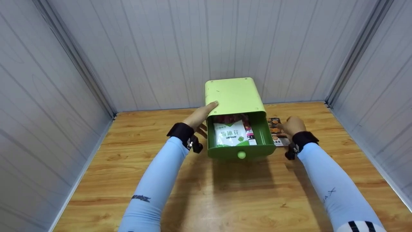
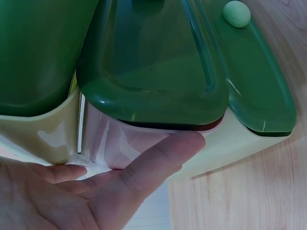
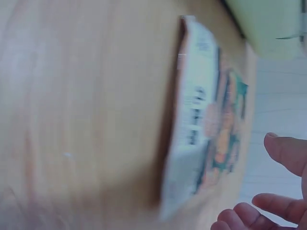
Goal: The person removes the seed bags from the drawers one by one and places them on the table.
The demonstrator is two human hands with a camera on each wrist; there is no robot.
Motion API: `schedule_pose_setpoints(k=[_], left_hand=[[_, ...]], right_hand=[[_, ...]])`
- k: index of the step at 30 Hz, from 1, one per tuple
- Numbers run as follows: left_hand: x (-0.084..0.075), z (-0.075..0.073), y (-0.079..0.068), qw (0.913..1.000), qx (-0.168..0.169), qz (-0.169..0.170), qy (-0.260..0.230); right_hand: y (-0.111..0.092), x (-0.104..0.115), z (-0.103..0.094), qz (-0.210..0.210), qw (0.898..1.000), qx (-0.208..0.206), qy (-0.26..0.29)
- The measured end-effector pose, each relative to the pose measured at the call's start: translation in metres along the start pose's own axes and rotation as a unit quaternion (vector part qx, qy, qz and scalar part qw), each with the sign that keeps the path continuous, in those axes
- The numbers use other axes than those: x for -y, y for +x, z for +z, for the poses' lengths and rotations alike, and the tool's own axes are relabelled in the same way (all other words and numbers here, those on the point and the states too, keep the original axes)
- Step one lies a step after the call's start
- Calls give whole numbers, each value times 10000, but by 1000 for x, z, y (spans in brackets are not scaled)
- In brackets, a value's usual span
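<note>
A light green box (image 1: 234,95) stands near the back wall with its dark green drawer (image 1: 264,132) pulled out. Inside the drawer lies a white and green packet (image 1: 230,133), with dark red and pink packaging (image 1: 248,126) beside and behind it. My left hand (image 1: 201,117) rests against the box's left front edge, thumb on top and the other fingers at the side. In the left wrist view, its extended fingers touch the pale casing. To the box's right lies a flat packet with food pictures (image 3: 223,127). My right hand (image 1: 292,125) is over it, fingers loosely bent and apart from it in the right wrist view.
More green drawer fronts (image 2: 158,62) show in the left wrist view, one with a round pale knob (image 2: 237,14). Everything stands on a wood-patterned surface (image 1: 145,167). Pale panelled walls (image 1: 154,54) enclose the back and both sides.
</note>
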State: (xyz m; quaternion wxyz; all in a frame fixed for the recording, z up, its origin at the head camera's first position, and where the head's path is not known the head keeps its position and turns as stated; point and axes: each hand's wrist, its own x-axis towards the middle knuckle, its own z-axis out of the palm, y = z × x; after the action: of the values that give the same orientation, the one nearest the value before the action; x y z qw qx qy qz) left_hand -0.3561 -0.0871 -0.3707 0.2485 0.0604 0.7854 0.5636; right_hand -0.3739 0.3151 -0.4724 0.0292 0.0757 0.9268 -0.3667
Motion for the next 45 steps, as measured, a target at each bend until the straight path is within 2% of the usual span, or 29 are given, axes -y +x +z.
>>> schedule_pose_setpoints(k=[5, 12, 24, 36, 41, 45], left_hand=[[0, 2, 1, 10000, -3, -54, -27], [0, 1, 4, 9999, -43, -85, -108], [-1, -1, 5, 9999, -29, -89, -87], [-2, -1, 3, 9999, 6, -31, -96], [-1, -3, 7, 9999, 37, -45, -148], [0, -2, 7, 9999, 48, -57, -73]], right_hand=[[-7, 13, -18, -4, 9994, 181, 310], [-7, 38, -41, -255, 9996, 37, 103], [-36, 113, -71, -945, 9952, 28, 243], [-73, 172, -77, -1500, 9885, 165, 85], [-87, 188, -70, -1579, 9864, 377, 262], [-98, 196, -61, -1638, 9856, 420, -27]])
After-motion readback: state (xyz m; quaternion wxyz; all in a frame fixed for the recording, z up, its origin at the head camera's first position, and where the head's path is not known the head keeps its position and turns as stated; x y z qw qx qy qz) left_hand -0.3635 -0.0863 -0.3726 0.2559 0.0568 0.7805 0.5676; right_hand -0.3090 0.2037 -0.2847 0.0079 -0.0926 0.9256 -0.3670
